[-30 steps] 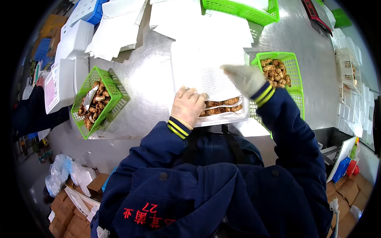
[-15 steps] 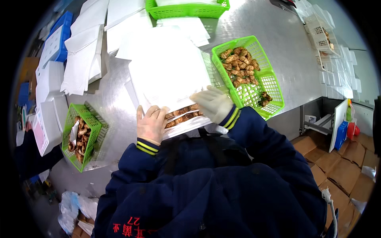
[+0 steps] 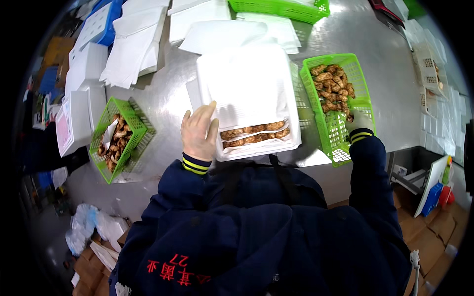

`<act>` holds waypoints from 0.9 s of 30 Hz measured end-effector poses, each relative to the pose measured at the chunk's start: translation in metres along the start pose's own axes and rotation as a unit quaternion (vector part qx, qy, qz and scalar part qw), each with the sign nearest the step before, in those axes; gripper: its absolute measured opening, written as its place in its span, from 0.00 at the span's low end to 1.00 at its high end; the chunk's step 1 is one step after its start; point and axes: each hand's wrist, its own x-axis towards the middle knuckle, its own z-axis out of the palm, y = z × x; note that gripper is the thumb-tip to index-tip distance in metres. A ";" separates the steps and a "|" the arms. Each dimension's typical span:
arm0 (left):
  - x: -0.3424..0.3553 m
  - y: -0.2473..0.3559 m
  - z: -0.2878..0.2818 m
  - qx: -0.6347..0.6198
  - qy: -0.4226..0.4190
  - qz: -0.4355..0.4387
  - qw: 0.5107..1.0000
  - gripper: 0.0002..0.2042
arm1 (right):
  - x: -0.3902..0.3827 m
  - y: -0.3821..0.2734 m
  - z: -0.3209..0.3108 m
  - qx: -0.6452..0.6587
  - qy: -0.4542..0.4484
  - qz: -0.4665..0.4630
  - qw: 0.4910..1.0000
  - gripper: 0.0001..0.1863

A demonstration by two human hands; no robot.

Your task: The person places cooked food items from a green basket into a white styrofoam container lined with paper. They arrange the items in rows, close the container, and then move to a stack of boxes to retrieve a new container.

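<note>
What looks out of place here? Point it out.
A white slip lies on the brown mushrooms in the left green basket; the right basket shows none. Nothing looks plainly spilled or damaged.

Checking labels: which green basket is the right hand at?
The right basket, beside the open white box; the right hand is over its right side. No hand is at the left basket or far basket.

Brown mushrooms (image 3: pixel 254 129) lie in rows inside a white box (image 3: pixel 295 129).
</note>
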 end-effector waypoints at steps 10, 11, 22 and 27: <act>0.003 -0.006 0.011 -0.019 0.036 -0.030 0.999 0.17 | -0.063 -0.296 -0.026 0.146 0.047 -0.485 0.861 0.13; 0.002 -0.008 0.012 -0.009 0.033 -0.039 0.999 0.16 | -0.063 -0.301 -0.026 0.147 0.021 -0.501 0.853 0.13; -0.004 0.009 0.015 0.157 -0.137 0.073 0.975 0.21 | 0.002 -0.045 -0.032 0.433 0.193 -0.039 0.880 0.16; 0.006 0.013 0.014 0.161 -0.193 0.105 0.962 0.20 | 0.002 -0.034 0.012 0.168 0.014 -0.155 0.973 0.25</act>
